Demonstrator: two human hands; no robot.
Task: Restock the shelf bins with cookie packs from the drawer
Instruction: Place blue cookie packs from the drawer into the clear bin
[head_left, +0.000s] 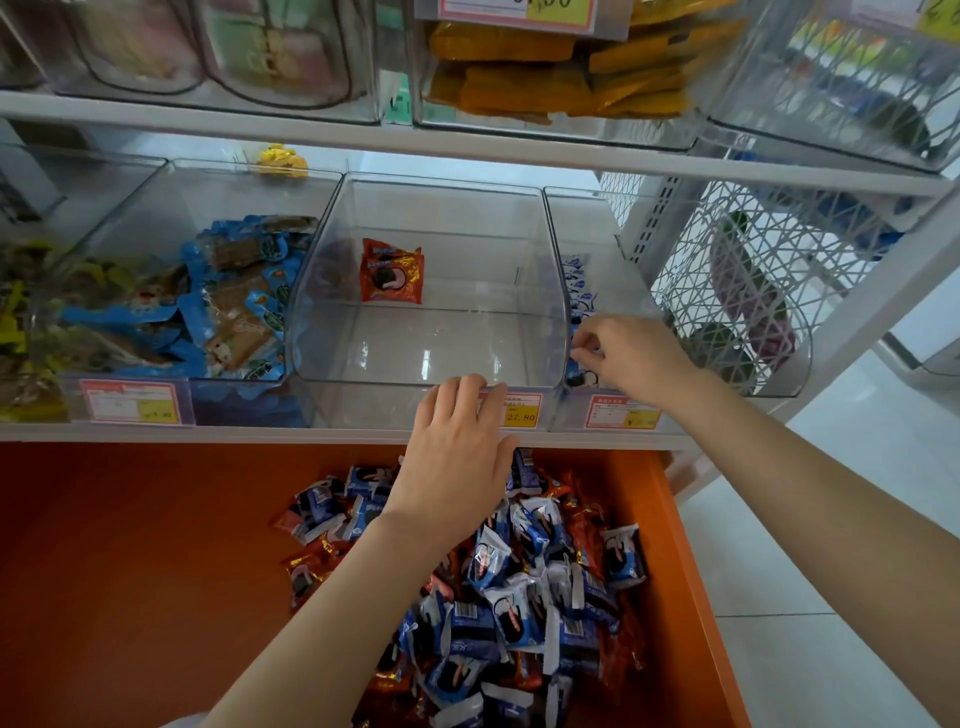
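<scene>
The left hand (457, 441) lies loose and flat on the front edge of the clear, smooth plastic bin (556, 291). Inside, at 12 o'clock, sits one square, crinkly red pack (390, 270), its top pointing to 12. At 3 o'clock the right hand (631, 358) pinches a shiny blue pack (582, 375). At 6 o'clock more packs (519, 597) are heaped in the orange drawer (130, 571).

Clear glossy plastic bin (431, 358), shiny foil-like cookie packs (519, 587), smooth orange drawer (130, 545)

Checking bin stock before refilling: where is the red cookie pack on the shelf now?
In the head view, the red cookie pack lies toward the back of the clear middle bin, left of centre, above the orange drawer.
</scene>
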